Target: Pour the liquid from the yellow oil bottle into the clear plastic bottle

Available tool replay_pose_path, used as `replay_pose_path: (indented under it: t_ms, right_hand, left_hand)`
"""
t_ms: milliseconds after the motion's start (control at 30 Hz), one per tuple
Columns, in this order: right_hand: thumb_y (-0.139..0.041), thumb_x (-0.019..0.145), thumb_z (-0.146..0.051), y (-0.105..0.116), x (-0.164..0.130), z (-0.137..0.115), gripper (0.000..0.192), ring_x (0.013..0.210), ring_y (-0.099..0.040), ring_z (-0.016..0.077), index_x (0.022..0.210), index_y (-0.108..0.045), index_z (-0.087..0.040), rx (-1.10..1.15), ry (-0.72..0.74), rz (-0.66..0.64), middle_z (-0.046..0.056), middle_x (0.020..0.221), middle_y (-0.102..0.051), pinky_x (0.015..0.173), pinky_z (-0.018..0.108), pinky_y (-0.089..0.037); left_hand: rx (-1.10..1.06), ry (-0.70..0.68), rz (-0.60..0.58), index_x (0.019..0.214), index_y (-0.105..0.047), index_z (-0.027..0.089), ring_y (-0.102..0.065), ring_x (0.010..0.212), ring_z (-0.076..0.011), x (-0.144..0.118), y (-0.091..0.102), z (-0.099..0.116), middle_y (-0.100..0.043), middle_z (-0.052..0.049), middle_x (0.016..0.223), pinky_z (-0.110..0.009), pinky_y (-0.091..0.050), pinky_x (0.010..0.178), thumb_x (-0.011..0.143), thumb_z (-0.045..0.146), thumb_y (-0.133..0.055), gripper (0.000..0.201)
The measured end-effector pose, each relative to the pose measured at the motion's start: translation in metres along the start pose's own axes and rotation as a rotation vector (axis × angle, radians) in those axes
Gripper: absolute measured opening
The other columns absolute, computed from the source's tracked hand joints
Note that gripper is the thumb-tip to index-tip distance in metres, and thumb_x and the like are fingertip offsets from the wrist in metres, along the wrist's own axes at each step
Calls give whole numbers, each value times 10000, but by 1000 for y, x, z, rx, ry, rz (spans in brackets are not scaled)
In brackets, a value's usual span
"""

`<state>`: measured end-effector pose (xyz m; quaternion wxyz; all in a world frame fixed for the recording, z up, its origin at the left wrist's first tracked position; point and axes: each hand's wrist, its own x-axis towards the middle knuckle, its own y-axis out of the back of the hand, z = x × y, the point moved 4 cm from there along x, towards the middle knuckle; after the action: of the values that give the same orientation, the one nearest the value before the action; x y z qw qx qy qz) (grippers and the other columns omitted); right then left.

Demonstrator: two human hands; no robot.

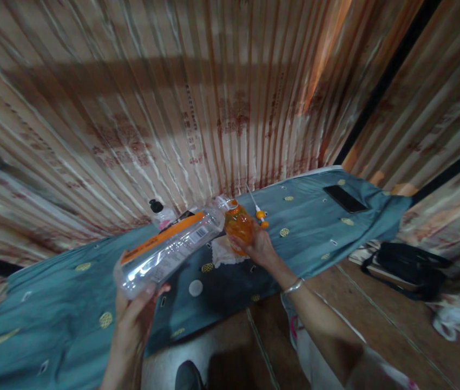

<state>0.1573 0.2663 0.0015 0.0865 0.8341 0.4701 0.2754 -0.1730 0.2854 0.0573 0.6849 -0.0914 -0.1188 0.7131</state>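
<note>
My left hand [138, 300] is wrapped round the base of a large clear plastic bottle [173, 246] with an orange and silver label. The bottle is tilted, its neck pointing up and right at the mouth of a small orange bottle [238, 226]. Whether the two mouths touch I cannot tell. My right hand [257, 246] grips that orange bottle from its right side. Behind it lies an orange and white spray pump [261, 215] with a thin tube. A white cloth or tissue [224, 253] is under the orange bottle, and a round white cap [196, 288] lies nearer me.
A teal cloth with yellow patterns covers the long table [307, 238]. At its back stands a clear bottle with a black cap [157, 207]. A dark phone [346, 199] lies at the right. A black bag [408, 265] is beyond the right end; a striped curtain [152, 108] hangs behind.
</note>
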Motion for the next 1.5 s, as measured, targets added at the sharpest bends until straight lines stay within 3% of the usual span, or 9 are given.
replay_pose_path:
  t_ms: [167, 400, 667, 867, 1133, 1333, 1500]
  right_hand:
    - [-832, 844, -474, 2, -2, -4, 685, 1205, -793, 382, 1440, -618, -214, 30, 0, -2, 152, 1311, -813, 1073, 519, -639]
    - [-827, 841, -504, 3, -1, -7, 674, 1190, -793, 403, 1416, -645, -204, 13, -26, -16, 173, 1307, -807, 1064, 545, -638]
    - [-835, 849, -479, 2, -1, -6, 665, 1189, -789, 415, 1419, -652, -190, -21, 3, -6, 197, 1305, -802, 1036, 552, -648]
    - [-834, 871, -434, 2, -3, -7, 667, 1149, -802, 407, 1452, -626, -181, -20, 16, 12, 204, 1264, -813, 1011, 556, -655]
    - [-828, 882, -483, -1, -3, -2, 658, 1132, -810, 391, 1404, -636, -132, -91, 76, 33, 224, 1220, -817, 984, 521, -666]
    - [-826, 892, -476, -1, -4, -2, 643, 1102, -824, 369, 1415, -634, -155, -124, 99, 52, 190, 1207, -835, 946, 466, -676]
    - [-820, 897, -429, -2, -4, -3, 646, 1158, -811, 372, 1444, -622, -146, -123, 118, 38, 209, 1287, -811, 994, 471, -667]
  left_hand:
    - [29, -18, 69, 1207, -793, 321, -709, 880, -208, -7, -2, -2, -748, -52, 1217, -267, -674, 631, 510, 357, -1025, 735]
    - [27, -78, 76, 1410, -702, 423, -715, 1020, -230, -16, -8, 5, -698, -30, 1395, -231, -653, 624, 565, 347, -1020, 906]
    - [52, -80, 63, 1403, -694, 342, -686, 967, -196, -19, -13, 6, -677, -51, 1423, -216, -636, 624, 593, 391, -1011, 871]
    - [74, -117, 66, 1516, -605, 354, -692, 969, -213, -17, -9, 8, -648, -75, 1471, -244, -638, 615, 578, 365, -1021, 1026]
    - [120, -176, 28, 1357, -713, 261, -682, 967, -246, -9, -3, 10, -687, -116, 1376, -256, -618, 558, 579, 415, -1014, 847]
    - [123, -210, 75, 1346, -701, 304, -675, 905, -214, -15, -9, 17, -688, -90, 1322, -242, -613, 548, 589, 402, -1008, 823]
    - [124, -276, 93, 1282, -725, 274, -674, 841, -209, -16, -14, 23, -732, -92, 1216, -230, -592, 499, 559, 440, -1007, 793]
